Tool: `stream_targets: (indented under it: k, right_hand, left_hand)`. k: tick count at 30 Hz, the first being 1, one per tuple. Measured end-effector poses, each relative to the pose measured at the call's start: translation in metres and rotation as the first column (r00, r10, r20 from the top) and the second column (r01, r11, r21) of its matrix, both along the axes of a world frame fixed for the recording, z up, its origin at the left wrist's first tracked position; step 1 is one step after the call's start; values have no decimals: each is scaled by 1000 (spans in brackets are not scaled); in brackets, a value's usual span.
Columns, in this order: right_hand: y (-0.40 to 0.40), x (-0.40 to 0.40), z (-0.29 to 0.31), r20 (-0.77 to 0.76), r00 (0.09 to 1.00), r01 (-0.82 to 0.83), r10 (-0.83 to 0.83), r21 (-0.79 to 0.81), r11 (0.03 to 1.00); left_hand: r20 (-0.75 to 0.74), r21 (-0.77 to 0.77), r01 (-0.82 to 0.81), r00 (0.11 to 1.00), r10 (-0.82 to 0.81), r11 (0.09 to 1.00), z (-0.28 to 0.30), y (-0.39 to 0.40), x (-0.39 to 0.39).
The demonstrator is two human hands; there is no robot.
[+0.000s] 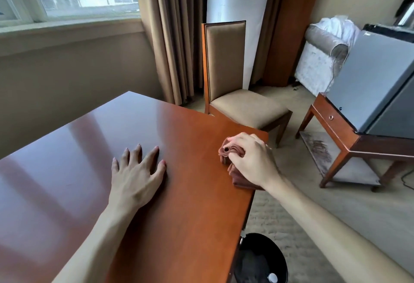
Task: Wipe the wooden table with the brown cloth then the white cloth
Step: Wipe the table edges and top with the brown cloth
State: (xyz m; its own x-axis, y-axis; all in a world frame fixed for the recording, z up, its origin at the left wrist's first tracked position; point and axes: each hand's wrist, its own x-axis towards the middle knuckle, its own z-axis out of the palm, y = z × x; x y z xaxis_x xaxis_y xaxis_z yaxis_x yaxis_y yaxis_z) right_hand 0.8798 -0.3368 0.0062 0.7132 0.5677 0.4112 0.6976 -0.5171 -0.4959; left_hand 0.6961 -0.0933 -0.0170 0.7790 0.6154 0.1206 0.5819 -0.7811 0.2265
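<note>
At the left, the left hand lies flat on the wooden table, fingers spread and straight, holding nothing; it looks to be steadying the person at the polished top. Further right, close to the table's right edge and its far right corner, the right hand is curled over the brown cloth, which is bunched into folds and sits on the tabletop; fingers and thumb gather it, so the grip is closed around the cloth. No white cloth can be picked out on the table in this view.

The step in hand seems to be the first one: taking up the brown cloth, with the wiping itself not yet plainly under way. The next move calls for pressing the cloth down flat and drawing it leftward across the surface in broad passes, with the left hand lifted clear of its path.

Beyond the table's far right corner stands an upholstered chair; at the far right a grey mini-fridge rests on a wooden stand.
</note>
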Motion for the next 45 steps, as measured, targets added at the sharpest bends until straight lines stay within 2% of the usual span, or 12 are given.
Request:
stream_targets:
  k: [2, 9, 14, 18, 26, 28, 30, 32, 34, 38, 41, 45]
  right_hand:
    - [-7, 21, 1, -17, 1000, 0, 1, 28, 1000]
    - [28, 96, 15, -31, 901, 428, -433, -100, 898]
    - [4, -5, 8, 21, 994, 108, -107, -23, 994]
    - [-17, -31, 4, -20, 970, -244, 243, -15, 970]
    - [59, 77, 14, 16, 925, 379, -380, -136, 916]
    - [72, 55, 11, 18, 950, 311, -311, -106, 945]
    - [66, 29, 8, 34, 999, 44, -41, -105, 994]
    - [49, 16, 11, -50, 959, -283, 279, -106, 953]
    - [46, 36, 20, -167, 903, -408, 396, -44, 912]
    - [83, 93, 23, -116, 993, -11, 0, -97, 995]
    - [132, 81, 13, 36, 964, 264, -262, -158, 952]
    - [156, 65, 17, 2, 991, -131, 132, -113, 985]
  left_hand:
    - [11, -3, -11, 1000, 11, 1000, 0, 0, 0]
    - [-3, -2, -11, 1000, 11, 1000, 0, 1, 0]
    - [3, 3, -6, 1000, 6, 1000, 2, 1, 1]
    - [5, -6, -3, 1000, 3, 1000, 1, -2, -1]
    - [-9, 2, -10, 1000, 10, 1000, 2, 0, 0]
    - [-7, 5, -13, 1000, 13, 1000, 2, 0, 1]
    - [-6, 6, -17, 1000, 17, 1000, 2, 0, 1]
    - [-5, 1, -14, 1000, 14, 1000, 1, 0, 1]
    - [-5, -3, -17, 1000, 17, 1000, 2, 0, -1]
    - [0, -1, -12, 1000, 12, 1000, 1, 0, 0]
    - [3, -4, -18, 1000, 18, 1000, 0, 0, 1]
    - [15, -7, -15, 1000, 15, 1000, -1, 0, 1]
